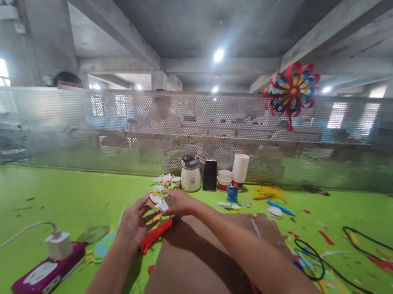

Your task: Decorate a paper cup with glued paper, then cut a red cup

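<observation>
A small white-and-red paper piece (155, 201) is pinched between the fingertips of the left hand (134, 224) and right hand (178, 202), above the green table (59, 194), at eleven o'clock of the brown cardboard sheet (198, 269). An assembly step is judged underway; careful alignment is called for.

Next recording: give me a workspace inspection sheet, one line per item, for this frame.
Surface: bright green tabletop, strewn with coloured paper scraps.
Job's things: small white-and-red paper piece held between both hands; flat brown cardboard sheet under the right arm.
Clutter: red-handled cutter, white lidded jar, black phone, stacked white paper cups.
Grips: left hand and right hand both pinch the piece.
Cables: white cable into a white charger on a purple power strip; black cable loops at right.
Surroundings: perforated metal screen, red paper pinwheel, concrete ceiling; people behind the screen.
</observation>
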{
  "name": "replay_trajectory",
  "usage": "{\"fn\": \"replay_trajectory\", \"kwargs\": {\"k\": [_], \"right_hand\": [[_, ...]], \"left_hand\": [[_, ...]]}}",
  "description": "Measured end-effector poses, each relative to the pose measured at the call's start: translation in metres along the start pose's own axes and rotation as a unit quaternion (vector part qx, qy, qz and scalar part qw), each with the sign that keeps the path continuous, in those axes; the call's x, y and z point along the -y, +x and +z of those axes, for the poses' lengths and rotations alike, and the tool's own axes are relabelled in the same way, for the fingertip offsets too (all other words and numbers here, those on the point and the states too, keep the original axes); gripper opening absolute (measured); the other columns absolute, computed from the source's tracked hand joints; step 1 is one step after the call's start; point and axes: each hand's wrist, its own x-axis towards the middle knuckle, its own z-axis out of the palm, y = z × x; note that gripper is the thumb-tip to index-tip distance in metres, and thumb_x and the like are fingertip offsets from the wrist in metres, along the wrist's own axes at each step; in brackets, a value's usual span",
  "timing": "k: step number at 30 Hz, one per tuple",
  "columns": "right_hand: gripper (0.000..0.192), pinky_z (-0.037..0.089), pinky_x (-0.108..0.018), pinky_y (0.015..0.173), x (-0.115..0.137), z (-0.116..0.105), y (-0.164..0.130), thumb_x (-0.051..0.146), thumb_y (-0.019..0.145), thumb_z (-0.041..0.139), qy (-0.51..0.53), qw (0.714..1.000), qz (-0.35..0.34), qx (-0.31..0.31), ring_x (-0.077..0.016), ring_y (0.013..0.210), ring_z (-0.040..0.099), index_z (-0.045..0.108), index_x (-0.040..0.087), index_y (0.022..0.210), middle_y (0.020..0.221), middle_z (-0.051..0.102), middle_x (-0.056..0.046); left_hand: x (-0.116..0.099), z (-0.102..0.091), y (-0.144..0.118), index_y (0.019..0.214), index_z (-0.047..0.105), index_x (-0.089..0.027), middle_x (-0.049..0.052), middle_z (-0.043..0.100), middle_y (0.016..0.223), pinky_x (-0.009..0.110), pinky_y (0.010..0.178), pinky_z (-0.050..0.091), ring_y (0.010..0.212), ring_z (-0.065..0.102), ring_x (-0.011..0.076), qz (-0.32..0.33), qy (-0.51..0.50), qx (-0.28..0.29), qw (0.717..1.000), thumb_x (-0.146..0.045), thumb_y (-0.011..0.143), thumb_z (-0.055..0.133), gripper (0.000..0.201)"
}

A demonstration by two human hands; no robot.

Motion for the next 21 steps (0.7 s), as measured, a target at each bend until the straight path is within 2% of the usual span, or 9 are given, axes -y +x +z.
{"fn": "replay_trajectory", "kwargs": {"k": [4,7,10,13,15,21], "right_hand": [[0.059,0.049,-0.031,0.084,0.007,-0.002,-0.004,0.021,0.058,0.086,-0.028,0.999,-0.038,0.004,-0.0248,0.098,0.064,0.066,0.017,0.114,0.106,0.071,-0.007],[0.059,0.05,-0.025,0.079,0.006,-0.004,-0.005,0.022,0.06,0.087,-0.031,0.998,-0.052,0.019,-0.0203,0.093,0.065,0.065,0.017,0.115,0.105,0.071,-0.003],[0.049,0.052,-0.022,0.075,-0.001,-0.004,-0.003,0.034,0.083,0.071,-0.037,0.998,-0.039,0.044,-0.0159,0.091,0.066,0.057,0.018,0.127,0.111,0.069,-0.003],[0.033,0.055,-0.031,0.077,-0.008,0.003,0.003,0.036,0.096,0.053,-0.081,0.994,0.004,0.076,-0.0198,0.094,0.065,0.059,0.015,0.121,0.114,0.065,-0.006],[0.03,0.055,-0.039,0.082,-0.006,0.014,0.012,0.034,0.094,0.058,-0.126,0.986,0.028,0.107,-0.023,0.1,0.063,0.061,0.016,0.117,0.12,0.061,-0.007],[0.034,0.053,-0.044,0.086,0.011,0.048,0.046,0.033,0.093,0.059,-0.22,0.948,0.049,0.226,-0.0234,0.104,0.061,0.057,0.016,0.122,0.123,0.059,-0.009]], "left_hand": [[0.002,0.004,-0.003,0.086,0.07,-0.016,0.002,0.069,0.073,0.036,0.054,0.055,0.057,0.066,0.0204,0.001,0.004,0.045,0.999,-0.02,0.08,0.063,0.01],[0.001,0.006,-0.002,0.087,0.07,-0.015,0.004,0.072,0.079,0.033,0.059,0.056,0.063,0.067,0.0185,0.035,-0.016,0.051,0.998,-0.016,0.083,0.059,0.011],[-0.003,0.004,0.001,0.079,0.069,-0.015,0.003,0.072,0.077,0.026,0.06,0.056,0.066,0.067,0.0151,0.083,-0.046,0.009,0.995,-0.015,0.085,0.058,0.012],[-0.006,0.003,0.003,0.072,0.066,-0.017,-0.001,0.068,0.067,0.023,0.06,0.055,0.061,0.065,0.0115,0.128,-0.079,-0.042,0.988,-0.018,0.086,0.059,0.016],[-0.007,0.003,0.003,0.073,0.067,-0.017,-0.002,0.068,0.067,0.02,0.061,0.055,0.06,0.064,0.01,0.151,-0.095,-0.058,0.982,-0.019,0.087,0.059,0.016],[-0.007,0.007,-0.005,0.075,0.069,-0.019,-0.003,0.07,0.071,0.02,0.064,0.055,0.066,0.065,0.0097,0.177,-0.12,-0.059,0.975,-0.02,0.088,0.059,0.017]]}}
